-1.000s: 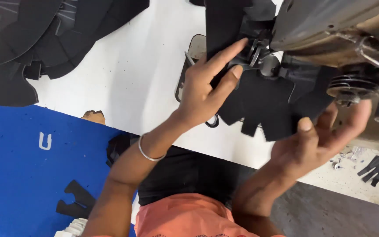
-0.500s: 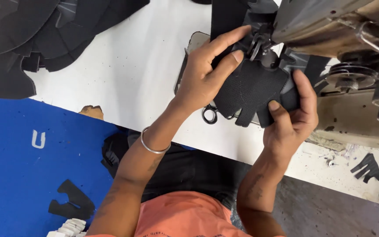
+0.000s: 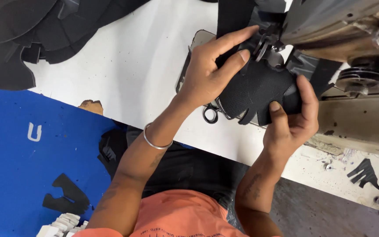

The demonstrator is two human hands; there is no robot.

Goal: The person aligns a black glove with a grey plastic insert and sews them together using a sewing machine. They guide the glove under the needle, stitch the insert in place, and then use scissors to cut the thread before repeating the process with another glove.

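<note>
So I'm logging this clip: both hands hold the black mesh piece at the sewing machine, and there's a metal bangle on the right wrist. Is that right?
Not quite: the head view shows the metal bangle on the left wrist. The rest holds: the left hand and right hand hold the black mesh piece at the sewing machine.

A white worktable (image 3: 123, 66) carries everything here, its surface speckled with dark marks. Taking the sewing machine (image 3: 352, 57) at the table's right side as landmark: a heap of black cut fabric pieces (image 3: 44, 30) lies well to its left, at the far corner. Just beside the machine's needle end lies a black mesh piece (image 3: 255, 90). A small black fabric scrap (image 3: 365, 173) lies below the machine, near the table's edge.
</note>
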